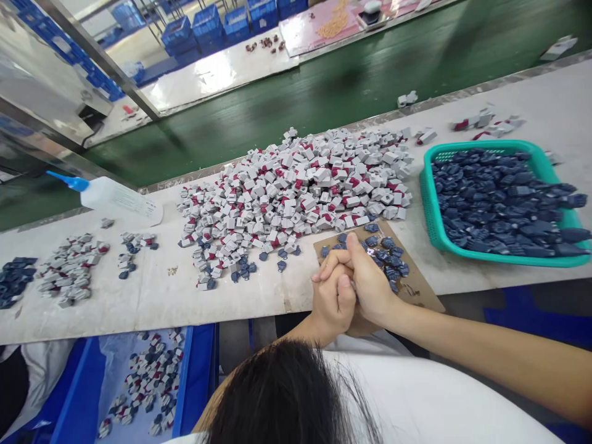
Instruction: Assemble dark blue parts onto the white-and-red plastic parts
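My left hand point(333, 303) is closed, its fist pressed against my right hand point(371, 282). The right hand's fingers wrap over the left, with its thumb pointing up. Anything between the palms is hidden. Both hands are over the near left part of a brown board point(423, 290), where several small dark blue plastic parts point(393, 262) lie in a shiny wet-looking patch. Behind the hands spreads a big heap of light grey and dark red plastic parts point(296, 191), with loose blue pieces point(243, 268) along its front edge.
A green basket point(430, 213) of dark blue parts stands at the right. To the left lie a white squeeze bottle with a blue nozzle point(115, 197), a grey pile point(71, 268) and a blue pile point(16, 280). A blue bin point(185, 376) with assembled pieces sits below the table edge.
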Tool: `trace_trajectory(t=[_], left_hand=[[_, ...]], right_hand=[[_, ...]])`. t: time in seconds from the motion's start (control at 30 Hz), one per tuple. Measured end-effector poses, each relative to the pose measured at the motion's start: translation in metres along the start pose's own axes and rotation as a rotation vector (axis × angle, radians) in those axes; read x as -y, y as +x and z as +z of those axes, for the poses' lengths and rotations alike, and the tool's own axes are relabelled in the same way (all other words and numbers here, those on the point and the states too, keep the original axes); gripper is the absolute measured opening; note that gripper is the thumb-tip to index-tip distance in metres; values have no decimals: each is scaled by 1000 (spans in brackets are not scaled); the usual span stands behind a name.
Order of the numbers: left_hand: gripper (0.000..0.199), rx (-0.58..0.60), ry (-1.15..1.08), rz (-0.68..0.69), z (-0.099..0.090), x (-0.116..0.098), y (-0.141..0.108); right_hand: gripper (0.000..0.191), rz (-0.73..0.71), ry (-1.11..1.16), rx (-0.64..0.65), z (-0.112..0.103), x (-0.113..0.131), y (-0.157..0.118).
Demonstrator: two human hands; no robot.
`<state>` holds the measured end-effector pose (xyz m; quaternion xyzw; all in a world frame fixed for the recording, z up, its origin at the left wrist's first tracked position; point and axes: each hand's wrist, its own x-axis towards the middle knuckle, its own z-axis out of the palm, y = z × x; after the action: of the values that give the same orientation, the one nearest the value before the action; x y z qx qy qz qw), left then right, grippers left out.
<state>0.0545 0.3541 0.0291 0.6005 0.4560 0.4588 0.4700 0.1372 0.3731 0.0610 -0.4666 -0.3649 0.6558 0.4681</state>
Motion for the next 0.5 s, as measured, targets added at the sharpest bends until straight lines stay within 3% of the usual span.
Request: trace_trajectory(t=[0.3, 0.5], left_hand=[[34, -172, -26, -134, 6, 7, -1], [40, -124, -83, -252, 3, -6, 4]], right_hand=[[79, 115, 26, -70, 5, -9, 6], [70, 283, 116, -13, 2, 8, 7]])
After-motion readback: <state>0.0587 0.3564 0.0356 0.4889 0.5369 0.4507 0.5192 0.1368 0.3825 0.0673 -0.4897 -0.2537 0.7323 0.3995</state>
